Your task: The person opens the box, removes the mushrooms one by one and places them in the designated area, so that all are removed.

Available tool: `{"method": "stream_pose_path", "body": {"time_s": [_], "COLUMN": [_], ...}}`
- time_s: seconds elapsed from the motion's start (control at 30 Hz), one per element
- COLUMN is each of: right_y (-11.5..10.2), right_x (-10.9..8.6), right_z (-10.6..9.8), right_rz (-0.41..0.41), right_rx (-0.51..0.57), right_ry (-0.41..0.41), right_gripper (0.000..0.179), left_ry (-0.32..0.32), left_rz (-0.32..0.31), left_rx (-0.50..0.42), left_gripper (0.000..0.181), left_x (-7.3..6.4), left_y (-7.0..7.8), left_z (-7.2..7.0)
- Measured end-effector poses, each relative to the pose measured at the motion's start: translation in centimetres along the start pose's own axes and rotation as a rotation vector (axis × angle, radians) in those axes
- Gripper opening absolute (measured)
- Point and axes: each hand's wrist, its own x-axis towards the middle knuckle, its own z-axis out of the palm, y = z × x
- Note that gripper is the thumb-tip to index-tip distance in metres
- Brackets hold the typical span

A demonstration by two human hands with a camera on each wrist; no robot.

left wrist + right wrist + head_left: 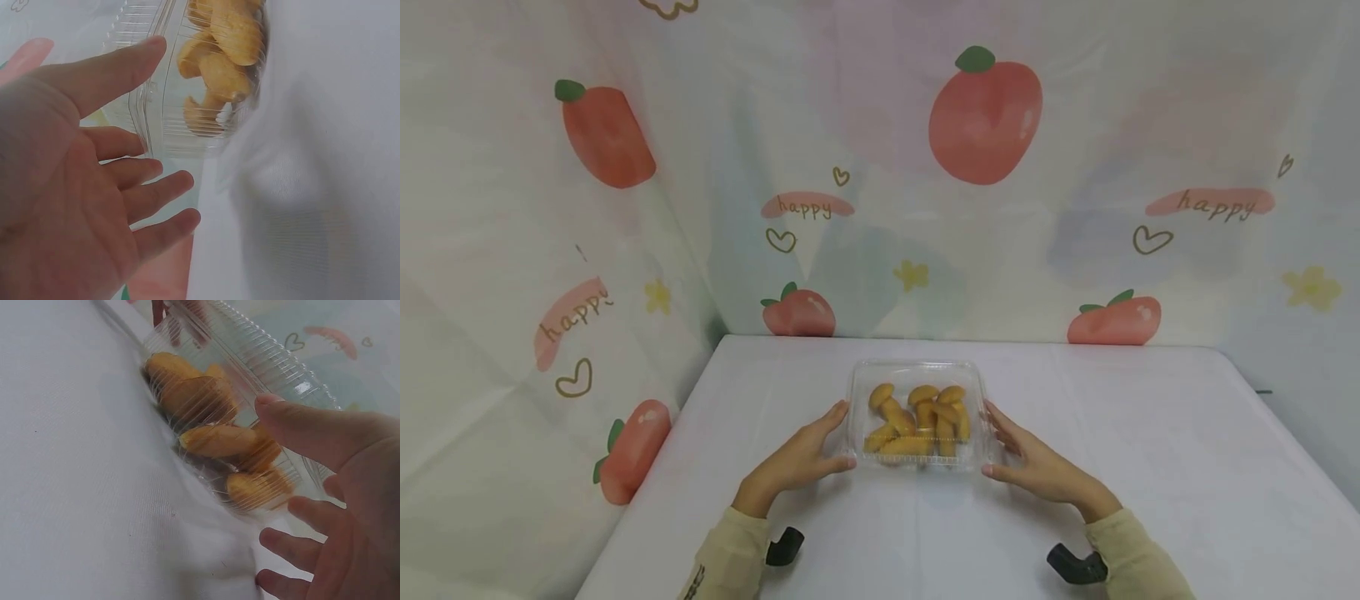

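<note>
Both unclenched: left hand (797, 456), right hand (1043, 467), box (898, 464) between.
Mushrooms (927, 412) already inside, lid (278, 362) seemingly closed; anything left unclear.

In the head view the light is rather dim, soft and even; its source is not visible. Pale shadows lie on the table (917, 533) below the left hand (801, 454) and right hand (1037, 467). Both wrist views look greyish, a little hazy. In the right one, the box (269, 369) carries a small bright glare and the wall (369, 372) appears slightly blurred.
</note>
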Motion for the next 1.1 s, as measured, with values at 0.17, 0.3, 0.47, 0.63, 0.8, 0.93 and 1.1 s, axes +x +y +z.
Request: {"method": "stream_pose_path", "body": {"time_s": [0.17,0.3,0.47,0.63,0.8,0.93,1.1], "right_y": [0.2,0.0,-0.2,0.1,0.5,0.4,0.0], "right_x": [0.1,0.1,0.0,0.2,0.4,0.3,0.3], "right_z": [0.2,0.1,-0.2,0.4,1.2,1.3,1.3], "right_rz": [-0.002,0.006,0.001,-0.020,-0.046,-0.051,-0.051], "right_rx": [-0.008,-0.026,-0.039,0.047,0.121,0.103,0.095], "right_ry": [0.013,0.014,0.009,-0.004,0.004,0.028,0.030], "right_gripper": [0.092,0.091,0.092,0.089,0.086,0.085,0.085], "left_ry": [-0.035,-0.074,-0.108,-0.138,-0.118,-0.080,-0.026], "left_rz": [-0.005,0.006,0.011,-0.015,-0.027,-0.024,-0.024], "left_rx": [-0.012,-0.013,-0.020,-0.057,-0.099,-0.112,-0.106], "left_gripper": [0.088,0.086,0.086,0.084,0.081,0.077,0.073], "left_x": [0.0,0.0,0.2,0.3,0.6,0.7,0.6], "left_y": [0.0,-0.2,-0.3,-0.5,-0.7,-0.4,0.0], "left_z": [0.2,0.2,0.3,0.5,0.8,0.8,0.9]}}
